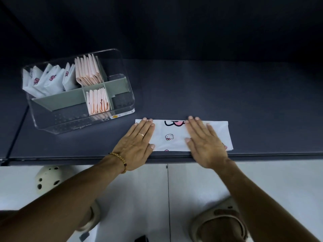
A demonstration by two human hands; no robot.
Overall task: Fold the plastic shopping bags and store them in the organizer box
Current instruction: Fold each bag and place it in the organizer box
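A white plastic bag (172, 135) with pink cartoon prints lies folded into a long flat strip near the front edge of the dark table (227, 95). My left hand (135, 145) presses flat on its left end, fingers straight. My right hand (204, 142) lies flat on the strip's right half, fingers spread. The clear organizer box (122, 109) stands to the left, behind the strip. Its grey dividers separate several folded white bags (47, 81) at the back left, folded pink bags (88, 72) beside them, and more pink bags (98, 102) in a front compartment.
The table's front edge runs just below the strip. Below it, a light tiled floor (139, 189) shows cream perforated clogs (47, 179) at left, and my feet in cream clogs (218, 222) at the bottom. A dark wall rises behind the table.
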